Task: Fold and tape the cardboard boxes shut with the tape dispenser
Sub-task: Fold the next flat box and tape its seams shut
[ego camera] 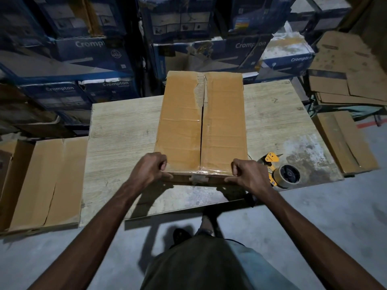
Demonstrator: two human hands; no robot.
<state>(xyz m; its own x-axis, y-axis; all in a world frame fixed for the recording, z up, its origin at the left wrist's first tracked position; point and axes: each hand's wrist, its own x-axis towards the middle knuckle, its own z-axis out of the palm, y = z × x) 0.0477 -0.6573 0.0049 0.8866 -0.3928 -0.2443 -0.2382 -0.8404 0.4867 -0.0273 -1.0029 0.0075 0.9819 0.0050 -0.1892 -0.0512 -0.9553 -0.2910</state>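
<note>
At centre frame, a tall brown corrugated cardboard box (202,126) stands on the pale wood-grain table (123,130), its long axis running away from the camera. Both top flaps are folded down and meet along a centre seam that shows as a dark gap; no fresh tape is visible along it. Toward the far end the paper facing is torn, exposing the fluting.

Left hand (149,169): fingers curled over the near left top corner, thumb on the near face, gripping the box edge. Right hand (248,173): the same grip on the near right corner. Old clear tape and a grey remnant lie along the near edge between them.

Handling, as a judgement:
- Corrugated board is stiff across flat panels but yields at creases and at the torn strip; avoid loading that area.
- Weight cannot be told; the flaps lie flat, so the contents do not push up.
- The glossy tape residue is slicker than bare board; grip bare board at the corners, as now.

Lower right of the box, the yellow-framed tape dispenser with a brown tape roll (280,171) lies on the table just beside the right hand, within easy reach for the seam
</note>
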